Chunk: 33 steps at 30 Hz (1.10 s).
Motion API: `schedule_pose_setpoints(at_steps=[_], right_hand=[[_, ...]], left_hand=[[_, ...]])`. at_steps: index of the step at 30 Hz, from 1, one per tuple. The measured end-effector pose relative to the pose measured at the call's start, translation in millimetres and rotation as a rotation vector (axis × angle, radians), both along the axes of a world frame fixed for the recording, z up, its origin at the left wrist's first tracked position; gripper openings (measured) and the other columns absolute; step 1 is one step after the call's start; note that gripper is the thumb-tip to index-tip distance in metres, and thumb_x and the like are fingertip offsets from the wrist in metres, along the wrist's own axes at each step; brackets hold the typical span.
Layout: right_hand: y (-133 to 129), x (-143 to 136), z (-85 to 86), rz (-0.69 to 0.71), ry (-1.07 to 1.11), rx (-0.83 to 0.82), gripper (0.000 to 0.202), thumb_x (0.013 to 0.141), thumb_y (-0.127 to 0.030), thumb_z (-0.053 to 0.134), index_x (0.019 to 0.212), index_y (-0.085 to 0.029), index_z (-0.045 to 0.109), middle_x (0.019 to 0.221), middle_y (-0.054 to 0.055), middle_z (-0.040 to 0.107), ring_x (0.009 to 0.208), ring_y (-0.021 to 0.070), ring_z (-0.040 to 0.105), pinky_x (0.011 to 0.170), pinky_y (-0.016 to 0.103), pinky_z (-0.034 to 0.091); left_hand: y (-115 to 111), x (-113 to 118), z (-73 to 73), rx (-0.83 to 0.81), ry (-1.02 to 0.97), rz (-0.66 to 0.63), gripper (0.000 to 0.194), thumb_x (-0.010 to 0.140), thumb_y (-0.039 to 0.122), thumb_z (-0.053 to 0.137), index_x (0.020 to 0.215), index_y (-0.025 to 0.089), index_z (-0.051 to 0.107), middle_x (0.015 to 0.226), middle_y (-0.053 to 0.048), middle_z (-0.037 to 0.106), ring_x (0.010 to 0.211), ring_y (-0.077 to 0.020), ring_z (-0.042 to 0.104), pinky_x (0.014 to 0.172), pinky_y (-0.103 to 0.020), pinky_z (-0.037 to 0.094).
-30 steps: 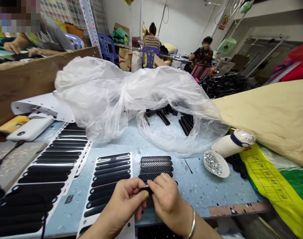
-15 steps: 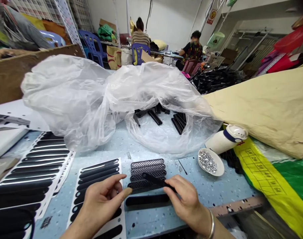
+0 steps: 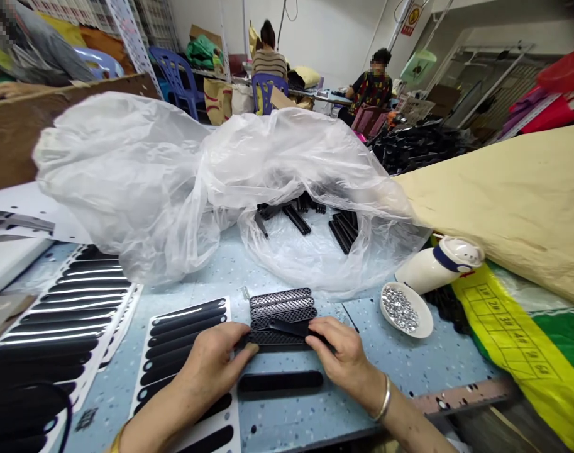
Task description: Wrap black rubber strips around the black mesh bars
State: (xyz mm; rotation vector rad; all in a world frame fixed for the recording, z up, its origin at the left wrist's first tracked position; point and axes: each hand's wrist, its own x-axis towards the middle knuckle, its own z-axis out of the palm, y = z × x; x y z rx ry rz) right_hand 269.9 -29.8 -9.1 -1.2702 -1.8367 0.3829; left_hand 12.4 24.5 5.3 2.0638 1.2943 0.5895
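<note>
My right hand (image 3: pixel 344 352) is closed on one end of a slim black strip (image 3: pixel 287 326), whose rounded free end points left over a row of black lattice-faced strips (image 3: pixel 281 296). My left hand (image 3: pixel 223 355) pinches the left end of the nearest lattice strip (image 3: pixel 275 338) between thumb and fingers. Nearer to me, a plain black strip (image 3: pixel 281 381) lies flat on the blue table. Beneath my left forearm is a white sheet (image 3: pixel 226 418) carrying glossy black oval stickers (image 3: pixel 188 318).
A white bowl (image 3: pixel 427 322) of small metal pieces stands on the right beside a white bottle (image 3: pixel 425 269). A clear plastic bag (image 3: pixel 287 157) with black strips inside spans the back. More sticker sheets (image 3: pixel 91 374) lie left. Several people sit beyond.
My left hand has moved right and closed on the end of the nearest lattice strip. The right hand has shifted slightly up with its black strip, now low over the row.
</note>
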Motion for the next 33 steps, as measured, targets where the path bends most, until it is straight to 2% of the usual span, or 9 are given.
schedule_pose_setpoints(at_steps=[3,6,10,19,25,33], right_hand=[[0,1,4.3,0.034,-0.045,0.011,0.017,0.091,-0.015,0.057,0.102,-0.017,0.069,0.094,0.011,0.074,0.085,0.0222,0.070,0.075,0.037,0.060],[-2,1,9.6,0.090,-0.124,0.060,0.022,0.090,-0.013,0.056,0.108,-0.018,0.069,0.099,0.012,0.074,0.090,0.0242,0.071,0.079,0.040,0.060],[2,-5,11.9,0.138,-0.191,0.099,0.020,0.091,-0.013,0.056,0.105,-0.017,0.070,0.098,0.012,0.075,0.086,0.0249,0.071,0.078,0.042,0.060],[9,-12,10.9,0.219,-0.259,0.025,0.018,0.092,-0.012,0.056,0.105,-0.015,0.067,0.097,0.011,0.073,0.085,0.0247,0.067,0.074,0.043,0.056],[11,-13,14.0,0.238,-0.293,-0.004,0.017,0.092,-0.010,0.053,0.099,-0.014,0.068,0.094,0.011,0.072,0.082,0.0241,0.066,0.072,0.042,0.054],[12,-15,14.3,0.244,-0.263,-0.009,0.017,0.091,-0.009,0.054,0.099,-0.015,0.068,0.093,0.011,0.072,0.083,0.0239,0.065,0.074,0.041,0.052]], left_hand=[[-2,1,4.4,-0.098,-0.064,-0.007,0.013,0.072,0.024,0.067,0.082,0.020,0.074,0.066,-0.001,0.070,0.058,-0.0163,0.061,0.056,-0.024,0.043],[-8,-1,4.8,-0.176,-0.132,0.032,0.022,0.068,0.016,0.065,0.088,0.019,0.075,0.066,0.000,0.069,0.057,-0.0149,0.058,0.055,-0.024,0.042],[-13,-4,0.6,-0.210,-0.153,0.048,0.021,0.072,0.015,0.063,0.088,0.018,0.075,0.068,-0.001,0.069,0.059,-0.0148,0.058,0.057,-0.024,0.043],[-12,-5,1.3,-0.240,-0.185,0.025,0.018,0.075,0.015,0.061,0.085,0.018,0.076,0.067,-0.002,0.069,0.059,-0.0151,0.059,0.057,-0.024,0.042],[-14,-6,-1.5,-0.204,-0.186,0.001,0.018,0.078,0.015,0.060,0.089,0.018,0.075,0.076,-0.003,0.073,0.064,-0.0155,0.062,0.060,-0.025,0.046],[-13,-6,0.3,-0.164,-0.165,-0.024,0.017,0.079,0.017,0.058,0.088,0.017,0.073,0.074,-0.001,0.072,0.064,-0.0143,0.063,0.061,-0.024,0.047]])
